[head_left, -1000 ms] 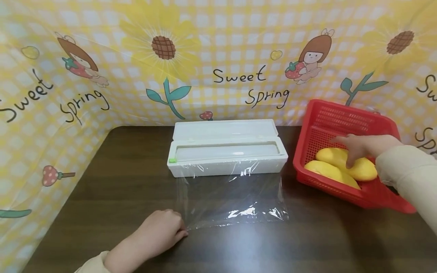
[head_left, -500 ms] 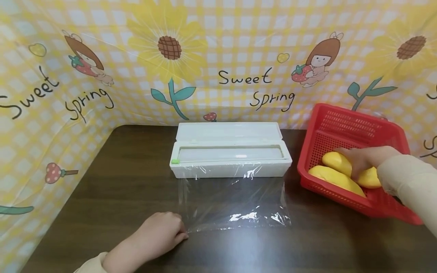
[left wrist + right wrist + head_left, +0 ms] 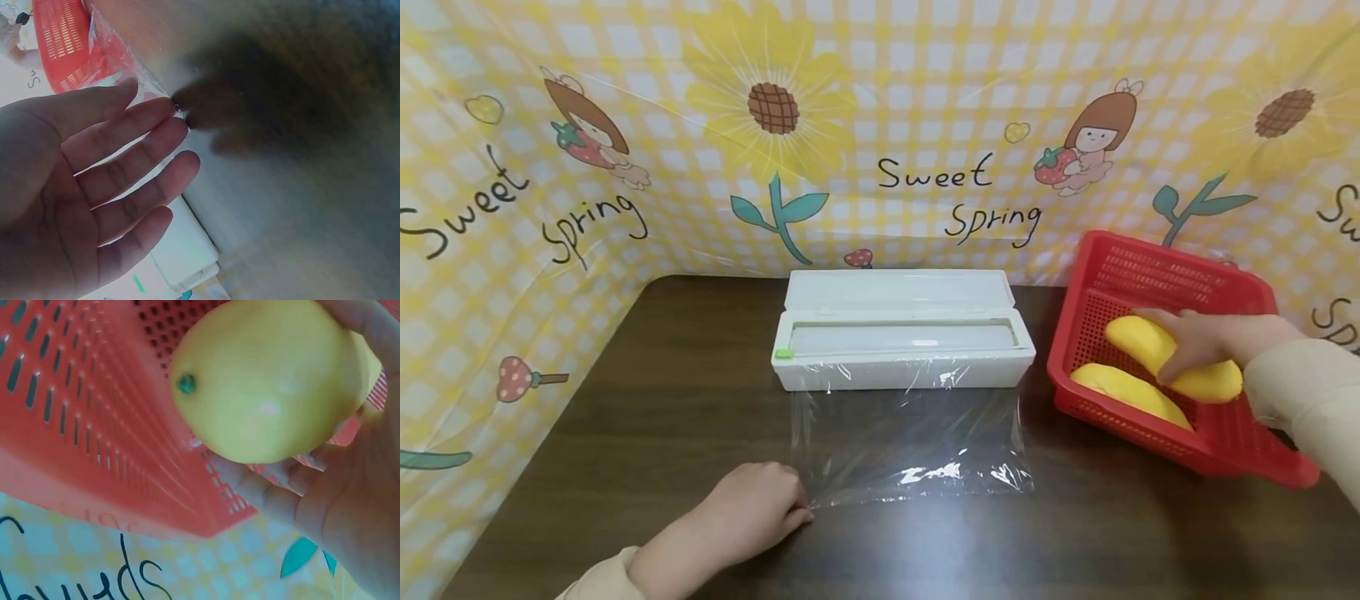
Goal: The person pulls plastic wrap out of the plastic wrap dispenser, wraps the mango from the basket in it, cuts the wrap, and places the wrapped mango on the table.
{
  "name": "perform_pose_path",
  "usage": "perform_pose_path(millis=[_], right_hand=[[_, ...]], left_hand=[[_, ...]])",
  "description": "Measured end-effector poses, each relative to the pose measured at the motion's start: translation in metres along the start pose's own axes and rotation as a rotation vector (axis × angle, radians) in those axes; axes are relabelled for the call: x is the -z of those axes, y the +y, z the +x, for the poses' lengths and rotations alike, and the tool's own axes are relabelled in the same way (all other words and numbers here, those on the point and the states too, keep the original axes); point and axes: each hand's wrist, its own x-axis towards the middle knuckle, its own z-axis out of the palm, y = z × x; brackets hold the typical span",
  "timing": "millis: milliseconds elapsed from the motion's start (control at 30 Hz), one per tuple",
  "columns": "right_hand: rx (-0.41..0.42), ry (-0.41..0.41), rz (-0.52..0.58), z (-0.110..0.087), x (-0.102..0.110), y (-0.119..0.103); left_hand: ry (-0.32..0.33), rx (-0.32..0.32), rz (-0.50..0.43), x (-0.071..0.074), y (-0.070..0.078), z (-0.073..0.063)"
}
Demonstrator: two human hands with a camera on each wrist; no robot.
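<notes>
My left hand (image 3: 756, 508) rests on the table at the near left corner of a sheet of clear plastic wrap (image 3: 910, 442). In the left wrist view its fingers (image 3: 137, 159) are nearly straight, with the tips at the wrap's edge. My right hand (image 3: 1213, 342) grips a yellow mango (image 3: 1206, 381) inside the red plastic basket (image 3: 1063, 333), thumb on the near side and fingers around the back. In the right wrist view the mango (image 3: 256, 381) shows a green stem spot. A second mango (image 3: 1127, 393) lies at the basket's front wall.
A white plastic wrap box (image 3: 902, 375) stands at the back middle with its lid (image 3: 898, 290) raised; the film comes out over its front. A green slider (image 3: 784, 354) sits at its left end. Behind the dark wooden table (image 3: 685, 400) hangs a yellow checked cloth (image 3: 925, 83).
My right hand has come down onto one mango, closed round it and raised it off the other in the basket. The left hand has stayed at the wrap's corner.
</notes>
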Motion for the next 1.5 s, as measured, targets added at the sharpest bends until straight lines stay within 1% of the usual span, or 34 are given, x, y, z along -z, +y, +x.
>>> perform_pose_path(millis=[133,267,400,500,700,767,867,933,1033,1167,1333,1400,1500], right_hand=[[0.059,0.102,0.027,-0.009,0.007,-0.002],[0.086,0.152,0.038,-0.018,0.012,-0.010],[0.117,0.182,0.034,-0.024,0.014,-0.026],[0.146,0.215,0.046,-0.030,0.014,-0.041],[0.212,0.322,0.068,-0.044,0.016,-0.065],[0.231,0.344,0.083,-0.048,0.016,-0.074],[0.251,0.355,0.099,-0.053,0.016,-0.088],[0.259,0.349,0.113,-0.056,0.015,-0.099],[0.295,0.340,0.111,-0.061,0.010,-0.116],[0.363,0.339,0.103,-0.063,0.003,-0.141],[0.482,0.347,0.060,-0.058,-0.009,-0.170],[0.523,0.335,0.048,-0.054,-0.015,-0.179],[0.568,0.308,0.062,-0.046,-0.024,-0.192]], left_hand=[[-0.030,0.001,-0.004,0.001,-0.001,0.000],[-0.043,-0.017,0.026,0.002,-0.001,0.001],[-0.047,-0.027,0.053,0.001,-0.001,0.002],[-0.058,-0.026,0.054,0.000,0.000,0.002],[-0.041,-0.036,0.068,0.001,0.000,0.003],[-0.030,-0.042,0.073,0.002,-0.001,0.003],[-0.029,-0.045,0.066,0.003,-0.001,0.003],[-0.031,-0.046,0.060,0.003,-0.001,0.003],[-0.035,-0.045,0.056,0.003,-0.002,0.003],[-0.032,-0.046,0.057,0.004,-0.002,0.003],[-0.042,-0.044,0.039,0.005,-0.003,0.003],[-0.047,-0.041,0.028,0.004,-0.004,0.003],[-0.052,-0.045,0.009,0.003,-0.005,0.004]])
